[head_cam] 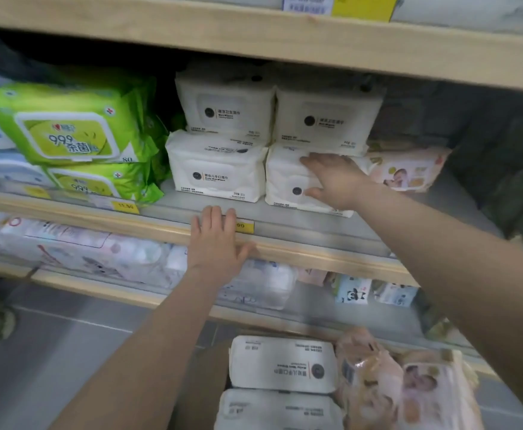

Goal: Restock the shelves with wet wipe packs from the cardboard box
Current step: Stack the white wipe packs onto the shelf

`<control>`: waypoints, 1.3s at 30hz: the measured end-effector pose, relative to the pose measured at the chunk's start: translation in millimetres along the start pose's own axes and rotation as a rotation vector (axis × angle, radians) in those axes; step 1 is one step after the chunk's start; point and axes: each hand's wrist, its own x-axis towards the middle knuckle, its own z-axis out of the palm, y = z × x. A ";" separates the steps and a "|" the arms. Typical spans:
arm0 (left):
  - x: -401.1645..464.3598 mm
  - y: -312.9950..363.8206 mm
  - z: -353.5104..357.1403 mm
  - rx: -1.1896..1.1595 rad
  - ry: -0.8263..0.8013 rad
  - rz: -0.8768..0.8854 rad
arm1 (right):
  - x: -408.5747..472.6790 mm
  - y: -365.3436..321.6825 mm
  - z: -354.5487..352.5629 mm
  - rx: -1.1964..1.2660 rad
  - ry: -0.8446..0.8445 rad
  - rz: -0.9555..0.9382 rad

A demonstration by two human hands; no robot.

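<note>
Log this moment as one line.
right hand: flat on white pack | left hand: on shelf edge | box: packs left

Upper green plastic wipe pack [67, 122], left on the middle shelf: "99.9", "杀菌", "80" at its lower corner. Lower green pack beneath it [98, 184]: "99.9" partly legible. Yellow price tag on the wooden shelf rail, left [125, 207]: "15.90". Second yellow price tag [244, 226], beside the left hand's fingers [215, 217]: only "90" shows. White soft wipe packs [218, 169]: small black print, blurred.

Shop: wood shelves [285, 252] w/ price tags [244, 226], stocked wipe packs [220, 169].
</note>
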 end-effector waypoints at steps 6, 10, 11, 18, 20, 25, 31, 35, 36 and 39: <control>-69.2 22.3 -24.8 -0.199 -0.137 0.077 | -91.3 -27.8 9.2 0.141 -0.028 0.023; -138.3 32.5 -17.2 -0.217 -0.218 0.199 | -179.0 -53.7 38.3 0.232 -0.065 0.004; -155.1 32.4 -13.2 -0.229 -0.236 0.210 | -199.3 -61.0 45.6 0.240 -0.089 -0.018; -253.4 19.3 4.6 -0.224 -0.295 0.305 | -313.7 -118.4 88.9 0.367 -0.223 -0.049; -277.6 12.6 11.9 -0.225 -0.318 0.342 | -337.5 -131.2 99.8 0.368 -0.266 -0.056; -329.2 4.9 30.0 -0.240 -0.363 0.445 | -377.9 -150.6 124.7 0.362 -0.382 -0.065; -330.5 -0.1 45.8 -0.261 -0.368 0.406 | -390.8 -163.6 157.9 0.319 -0.291 -0.071; -323.0 5.3 51.6 -0.257 -0.334 0.400 | -378.7 -165.4 168.7 0.306 -0.255 -0.093; -320.9 8.0 51.8 -0.250 -0.344 0.395 | -377.1 -168.4 168.4 0.312 -0.247 -0.085; -318.2 12.9 55.2 -0.272 -0.328 0.399 | -371.1 -176.4 165.1 0.267 -0.268 -0.067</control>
